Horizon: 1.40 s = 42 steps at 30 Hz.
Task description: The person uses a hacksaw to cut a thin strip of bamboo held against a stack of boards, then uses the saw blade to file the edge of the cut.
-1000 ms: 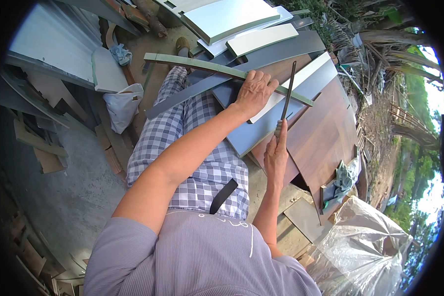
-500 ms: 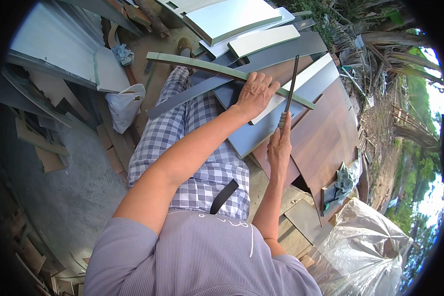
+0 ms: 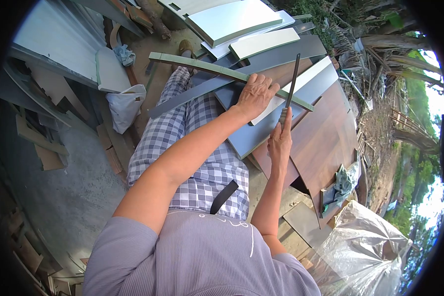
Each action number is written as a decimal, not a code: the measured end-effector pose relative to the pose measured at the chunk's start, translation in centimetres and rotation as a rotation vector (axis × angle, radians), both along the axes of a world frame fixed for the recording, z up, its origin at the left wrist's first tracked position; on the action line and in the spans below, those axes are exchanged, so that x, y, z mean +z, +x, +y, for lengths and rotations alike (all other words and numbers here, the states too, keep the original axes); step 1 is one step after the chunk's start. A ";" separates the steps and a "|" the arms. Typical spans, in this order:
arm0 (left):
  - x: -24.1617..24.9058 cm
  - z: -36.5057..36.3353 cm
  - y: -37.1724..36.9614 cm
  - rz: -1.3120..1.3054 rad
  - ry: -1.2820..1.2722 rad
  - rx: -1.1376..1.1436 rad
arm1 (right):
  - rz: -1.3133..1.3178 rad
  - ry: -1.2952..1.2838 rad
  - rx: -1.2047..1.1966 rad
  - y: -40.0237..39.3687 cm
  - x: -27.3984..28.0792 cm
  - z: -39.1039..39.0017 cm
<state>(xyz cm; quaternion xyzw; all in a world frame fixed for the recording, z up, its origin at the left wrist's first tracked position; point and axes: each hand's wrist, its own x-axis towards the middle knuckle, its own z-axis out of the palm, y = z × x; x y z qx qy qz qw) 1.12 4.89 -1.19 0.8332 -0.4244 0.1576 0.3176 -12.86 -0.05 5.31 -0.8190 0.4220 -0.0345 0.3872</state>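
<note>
My left hand [image 3: 256,94] is closed over a long narrow strip of board [image 3: 197,63] with a green edge, pressing it down across the stacked panels. In my right hand [image 3: 279,140] is the ridged handle of a tool with a long, thin dark blade [image 3: 293,79]. The blade points away from me and crosses the strip near its right end, just right of my left hand. Beneath the strip lie a blue-grey panel [image 3: 251,134], a white strip [image 3: 320,66] and a brown wood-grain panel [image 3: 325,135].
More white and grey boards [image 3: 234,22] are piled ahead. On the left are a white plastic bag [image 3: 126,108] and leaning panels [image 3: 59,44]. Clear plastic sheeting [image 3: 365,246] sits at lower right, near a crumpled cloth [image 3: 344,185]. My checked trousers [image 3: 163,128] are beside the pile.
The tool and my right hand have shifted very slightly forward across the strip. My left hand keeps its hold, and the boards lie as before.
</note>
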 end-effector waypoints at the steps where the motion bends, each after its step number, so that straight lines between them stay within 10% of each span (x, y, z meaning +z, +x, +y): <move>1: 0.1 0.0 0.0 0.002 0.017 0.002 | -0.001 0.001 0.002 0.4 0.3 0.0; 42: -0.3 0.0 -0.2 -0.011 0.035 0.010 | -0.127 0.020 -0.013 0.0 -1.0 -0.4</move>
